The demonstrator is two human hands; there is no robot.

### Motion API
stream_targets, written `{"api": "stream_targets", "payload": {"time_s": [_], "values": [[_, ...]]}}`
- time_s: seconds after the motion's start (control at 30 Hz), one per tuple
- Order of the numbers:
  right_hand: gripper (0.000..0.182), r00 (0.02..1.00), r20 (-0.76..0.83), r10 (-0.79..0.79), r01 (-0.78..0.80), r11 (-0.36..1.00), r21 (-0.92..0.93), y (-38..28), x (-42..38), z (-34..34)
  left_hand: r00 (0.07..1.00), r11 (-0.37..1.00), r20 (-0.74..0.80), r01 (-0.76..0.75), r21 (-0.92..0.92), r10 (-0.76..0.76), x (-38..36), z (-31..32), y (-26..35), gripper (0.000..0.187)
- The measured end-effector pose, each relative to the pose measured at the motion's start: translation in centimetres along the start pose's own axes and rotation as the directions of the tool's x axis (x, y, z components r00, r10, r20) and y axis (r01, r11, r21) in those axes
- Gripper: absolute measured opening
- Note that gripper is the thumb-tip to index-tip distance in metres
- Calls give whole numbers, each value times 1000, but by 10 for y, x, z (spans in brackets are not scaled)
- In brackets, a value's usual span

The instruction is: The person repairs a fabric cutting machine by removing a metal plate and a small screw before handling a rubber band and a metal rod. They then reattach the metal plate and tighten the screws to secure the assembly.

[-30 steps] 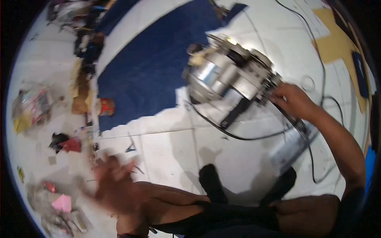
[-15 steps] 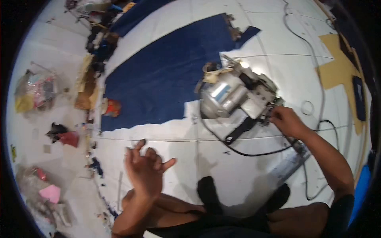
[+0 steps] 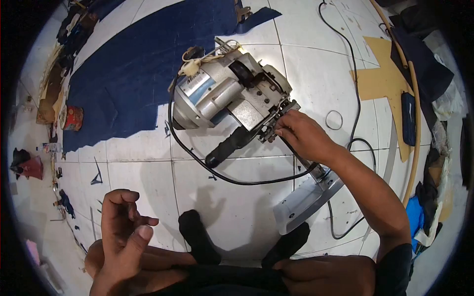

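While a silver machine is tipped over on the white tiled floor, ahead of a person's feet, its metal fittings are gripped at the right side by the right hand, fingers and thumb drawn narrow; the exact part grasped is hidden by the fingers. The left hand is raised at near left, well apart from the machine, with a gap left between curled fingers and thumb. The machine's black handle is pointed toward near left, and its flat base is turned to near right. A black cord is looped around the near side of the handle. At far left, dark blue cloth is spread, with a red can set at its left edge. Tan paper is laid at far right, and a thin ring is seen between it and the machine.
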State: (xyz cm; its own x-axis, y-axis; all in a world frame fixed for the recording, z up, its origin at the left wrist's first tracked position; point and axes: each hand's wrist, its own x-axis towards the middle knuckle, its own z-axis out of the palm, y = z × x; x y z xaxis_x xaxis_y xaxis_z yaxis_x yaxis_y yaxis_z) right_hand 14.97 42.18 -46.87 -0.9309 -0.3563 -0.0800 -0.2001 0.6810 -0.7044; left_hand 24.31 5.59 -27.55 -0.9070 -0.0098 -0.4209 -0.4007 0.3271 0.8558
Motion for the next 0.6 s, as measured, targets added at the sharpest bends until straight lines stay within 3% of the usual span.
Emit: {"api": "stream_targets", "payload": {"time_s": [0.13, 0.2, 0.3, 0.43, 0.6], "values": [[11, 999, -31, -17, 15, 998, -53, 4, 2, 3, 999, 969, 35, 23, 247, -33, 1, 6, -1, 54], [11, 997, -55, -47, 41, 994, -100, 9, 3, 3, 996, 898, 89, -46, 438, 8, 3, 6, -5, 52], [11, 998, -49, -43, 37, 993, -116, 10, 2, -1, 956, 679, 261, -282, 678, 136, 5, 8, -6, 54], [11, 994, -51, -102, 96, 990, -104, 11, 3, -1, 946, 661, 315, -282, 695, 72, 3, 13, -10, 61], [12, 998, -15, -69, 68, 996, -59, 11, 5, -3, 959, 645, 281, -232, 728, 27, 0, 17, -11, 68]]}}
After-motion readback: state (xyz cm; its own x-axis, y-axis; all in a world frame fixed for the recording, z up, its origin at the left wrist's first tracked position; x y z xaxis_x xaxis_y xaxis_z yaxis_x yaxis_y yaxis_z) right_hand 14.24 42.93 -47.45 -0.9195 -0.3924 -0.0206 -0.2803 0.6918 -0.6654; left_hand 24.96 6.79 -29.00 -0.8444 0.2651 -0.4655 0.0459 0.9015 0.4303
